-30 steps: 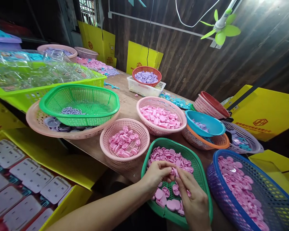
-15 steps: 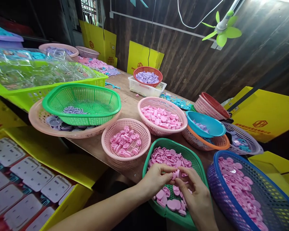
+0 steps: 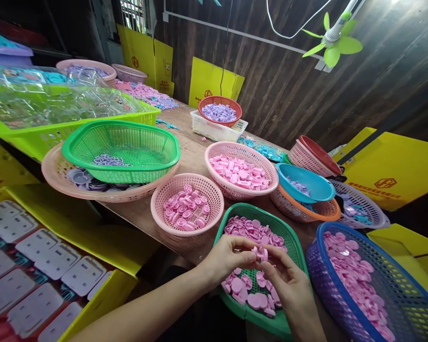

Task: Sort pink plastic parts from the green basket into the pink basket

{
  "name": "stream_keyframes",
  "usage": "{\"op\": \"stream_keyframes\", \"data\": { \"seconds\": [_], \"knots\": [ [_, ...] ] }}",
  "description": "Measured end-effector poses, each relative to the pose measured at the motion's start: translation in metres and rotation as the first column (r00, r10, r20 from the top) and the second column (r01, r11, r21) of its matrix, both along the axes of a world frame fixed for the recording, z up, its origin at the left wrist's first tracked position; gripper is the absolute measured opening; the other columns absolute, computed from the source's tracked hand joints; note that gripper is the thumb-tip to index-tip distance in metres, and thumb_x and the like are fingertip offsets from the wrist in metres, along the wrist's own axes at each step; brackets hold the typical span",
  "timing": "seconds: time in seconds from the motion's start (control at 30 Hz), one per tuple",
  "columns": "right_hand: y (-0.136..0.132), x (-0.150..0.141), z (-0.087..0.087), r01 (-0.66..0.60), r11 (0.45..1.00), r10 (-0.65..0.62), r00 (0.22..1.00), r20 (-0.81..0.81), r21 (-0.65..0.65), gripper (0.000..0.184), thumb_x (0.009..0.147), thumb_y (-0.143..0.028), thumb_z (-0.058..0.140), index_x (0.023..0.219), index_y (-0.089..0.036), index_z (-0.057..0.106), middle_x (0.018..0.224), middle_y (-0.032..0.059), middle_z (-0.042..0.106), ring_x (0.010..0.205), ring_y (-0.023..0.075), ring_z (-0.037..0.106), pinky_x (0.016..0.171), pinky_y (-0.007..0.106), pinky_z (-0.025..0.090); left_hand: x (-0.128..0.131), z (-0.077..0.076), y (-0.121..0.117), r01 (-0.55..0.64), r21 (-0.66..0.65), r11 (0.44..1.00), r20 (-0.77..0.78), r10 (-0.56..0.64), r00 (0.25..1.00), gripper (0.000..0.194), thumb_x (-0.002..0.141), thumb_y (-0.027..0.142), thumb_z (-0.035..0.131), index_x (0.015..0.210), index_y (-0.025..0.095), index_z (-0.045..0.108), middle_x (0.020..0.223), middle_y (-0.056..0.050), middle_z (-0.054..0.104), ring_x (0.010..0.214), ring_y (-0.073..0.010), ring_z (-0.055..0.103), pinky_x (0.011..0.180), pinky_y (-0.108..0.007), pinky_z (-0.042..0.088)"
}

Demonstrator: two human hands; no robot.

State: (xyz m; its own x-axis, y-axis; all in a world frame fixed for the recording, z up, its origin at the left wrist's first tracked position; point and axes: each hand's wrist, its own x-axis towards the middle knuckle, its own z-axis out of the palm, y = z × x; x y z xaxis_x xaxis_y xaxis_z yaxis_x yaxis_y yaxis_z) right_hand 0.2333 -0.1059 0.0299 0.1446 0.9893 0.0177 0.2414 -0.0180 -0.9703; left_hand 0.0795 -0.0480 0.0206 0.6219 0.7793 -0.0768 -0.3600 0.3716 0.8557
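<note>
Over the dark green basket (image 3: pixel 295 237), both hands meet at one small pink plastic piece (image 3: pixel 260 253). My left hand (image 3: pixel 225 259) pinches it from the left between thumb and fingertips. From the right, my right hand (image 3: pixel 286 278) has its thumb and fingers closed on the same piece. Fingers cover part of it, so its full shape is hidden. Below lie many flat, rounded pink plastic pieces (image 3: pixel 257 301). Just left stands a small pink basket (image 3: pixel 157 223) with pink oval parts (image 3: pixel 187 204) in it.
A blue basket (image 3: pixel 345 294) of pink pieces stands at the right. Behind are a pink basket (image 3: pixel 214 183) of blocky pink parts and a turquoise bowl (image 3: pixel 317 190). A green basket (image 3: pixel 146 175) sits at left, above a yellow carton (image 3: pixel 103 304) of white panels.
The pink piece has turned between my fingers and shows more plainly now. Both hands stay nearly in place over the dark green basket; the view has shifted slightly.
</note>
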Motion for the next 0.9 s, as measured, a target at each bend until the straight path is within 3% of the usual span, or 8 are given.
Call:
{"op": "stream_keyframes", "data": {
  "seconds": [0.2, 0.4, 0.6, 0.77, 0.9],
  "knots": [
    [0.000, -0.001, 0.001, -0.035, 0.999, 0.033, 0.995, -0.099, -0.021, 0.032, 0.074, -0.030, 0.064, 0.103, -0.018, 0.060, 0.100, 0.0095, 0.065, 0.089, 0.0236, 0.062, 0.074, 0.032, 0.052, 0.000, -0.002, -0.001, -0.024, -0.012, 1.000, 0.024, 0.024, 0.999, 0.037, 0.064, 0.034, 0.069, 0.091, 0.009, 0.065, 0.083, -0.010, 0.067, 0.073, -0.0191, 0.064, 0.075, -0.034, 0.049],
    [-0.001, 0.000, 0.005, -0.031, 0.999, 0.027, 0.995, -0.098, -0.041, 0.032, 0.072, -0.034, 0.065, 0.101, -0.020, 0.062, 0.098, 0.0067, 0.067, 0.085, 0.0210, 0.063, 0.072, 0.029, 0.052, 0.001, -0.002, -0.003, 0.002, 0.012, 1.000, 0.008, -0.002, 1.000, 0.034, 0.067, 0.032, 0.067, 0.091, 0.008, 0.065, 0.081, -0.010, 0.067, 0.070, -0.0181, 0.064, 0.072, -0.032, 0.050],
    [-0.001, -0.005, 0.002, -0.012, 1.000, 0.011, 0.995, -0.099, -0.016, 0.028, 0.070, -0.032, 0.067, 0.093, -0.017, 0.062, 0.088, 0.0069, 0.067, 0.082, 0.0221, 0.064, 0.071, 0.032, 0.053, 0.002, 0.000, -0.005, -0.069, 0.090, 0.994, -0.095, 0.078, 0.992, 0.030, 0.064, 0.028, 0.068, 0.088, 0.010, 0.068, 0.076, -0.008, 0.067, 0.067, -0.0178, 0.062, 0.065, -0.028, 0.049],
    [0.002, -0.017, 0.002, 0.000, 1.000, 0.003, 0.994, -0.113, 0.022, 0.024, 0.072, -0.030, 0.065, 0.092, -0.018, 0.061, 0.086, 0.0053, 0.066, 0.079, 0.0210, 0.063, 0.074, 0.035, 0.053, 0.001, 0.001, -0.002, -0.029, 0.102, 0.994, -0.061, 0.035, 0.998, 0.032, 0.066, 0.030, 0.067, 0.092, 0.011, 0.068, 0.077, -0.008, 0.067, 0.068, -0.0171, 0.061, 0.067, -0.028, 0.048],
    [0.014, -0.017, 0.003, -0.102, 0.995, 0.100, 0.991, -0.086, -0.013, 0.031, 0.075, -0.034, 0.061, 0.101, -0.017, 0.058, 0.089, 0.0071, 0.065, 0.080, 0.0213, 0.063, 0.070, 0.034, 0.053, -0.015, 0.001, 0.012, 0.001, 0.135, 0.991, -0.133, 0.017, 0.991, 0.035, 0.067, 0.034, 0.066, 0.093, 0.010, 0.066, 0.078, -0.009, 0.067, 0.068, -0.0176, 0.061, 0.067, -0.029, 0.048]
  ]
}}
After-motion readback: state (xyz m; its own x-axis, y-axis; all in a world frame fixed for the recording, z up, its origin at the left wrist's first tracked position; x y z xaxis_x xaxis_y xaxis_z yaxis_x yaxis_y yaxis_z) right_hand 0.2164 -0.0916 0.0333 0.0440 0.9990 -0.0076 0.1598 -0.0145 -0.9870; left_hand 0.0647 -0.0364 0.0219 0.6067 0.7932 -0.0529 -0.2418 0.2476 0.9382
